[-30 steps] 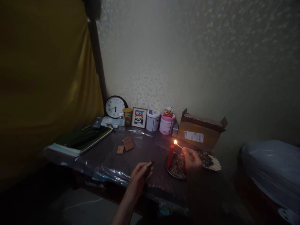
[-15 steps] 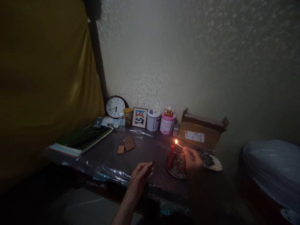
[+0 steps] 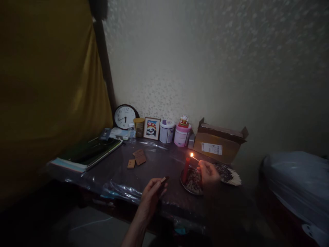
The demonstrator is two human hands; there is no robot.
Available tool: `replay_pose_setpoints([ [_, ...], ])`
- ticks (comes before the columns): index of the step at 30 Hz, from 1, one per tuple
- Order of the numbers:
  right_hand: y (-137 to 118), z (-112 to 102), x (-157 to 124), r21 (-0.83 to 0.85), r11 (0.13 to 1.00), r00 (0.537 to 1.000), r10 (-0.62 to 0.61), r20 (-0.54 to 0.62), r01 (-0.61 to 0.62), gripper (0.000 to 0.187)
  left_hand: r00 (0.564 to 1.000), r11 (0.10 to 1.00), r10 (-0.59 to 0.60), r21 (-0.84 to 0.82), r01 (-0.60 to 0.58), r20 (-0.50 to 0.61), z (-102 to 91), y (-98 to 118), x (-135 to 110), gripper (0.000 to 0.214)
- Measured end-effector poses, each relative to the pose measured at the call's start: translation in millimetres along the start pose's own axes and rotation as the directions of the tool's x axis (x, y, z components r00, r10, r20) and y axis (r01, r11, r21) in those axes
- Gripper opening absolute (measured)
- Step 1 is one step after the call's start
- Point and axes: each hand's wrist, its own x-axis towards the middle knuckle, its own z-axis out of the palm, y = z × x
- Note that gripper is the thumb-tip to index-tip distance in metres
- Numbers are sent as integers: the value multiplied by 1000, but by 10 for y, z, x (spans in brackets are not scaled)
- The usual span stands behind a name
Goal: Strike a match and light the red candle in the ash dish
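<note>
Between the fingers of my right hand (image 3: 208, 172) is a lit match (image 3: 195, 158), its flame close by the top of a red candle (image 3: 186, 171). The candle stands upright at the left side of a round metal plate (image 3: 183, 185), which carries dark burnt bits. Whether the wick has its own flame I cannot tell. My left hand (image 3: 152, 192) is closed on a small matchbox (image 3: 163, 180), held over the front of the table to the left of the plate.
Small brown boxes (image 3: 140, 158) lie mid-table. Behind them stand a clock (image 3: 125, 116), a framed panda picture (image 3: 151, 128), two tins (image 3: 167, 133) and a cardboard box (image 3: 218, 142). A fan of matches (image 3: 231, 175) lies right of the plate; a large book (image 3: 89, 154) is at left.
The whole scene has shifted slightly left in view. Both hands keep their hold, and the burning match stays beside the candle top.
</note>
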Motion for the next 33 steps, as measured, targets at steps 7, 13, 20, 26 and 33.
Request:
replay_pose_setpoints([
  [7,32,18,1,1,1000,1000,-9,-3,9,27,1000,1000,-22,-3,22,-16,0,-6,5,18],
  [13,99,44,16,8,1000,999,-29,27,29,27,1000,1000,-28,1,28,-1,-34,-36,14,15],
  [20,172,72,48,18,1000,999,-1,32,1,27,1000,1000,-26,4,26,-17,-6,-12,-4,17],
  [26,207,60,95,28,997,996,67,58,-68,27,999,999,-34,2,34,-26,17,10,-24,18],
  [33,217,76,81,27,998,997,55,56,-56,28,1000,1000,-29,-9,28,-13,16,9,-17,18],
])
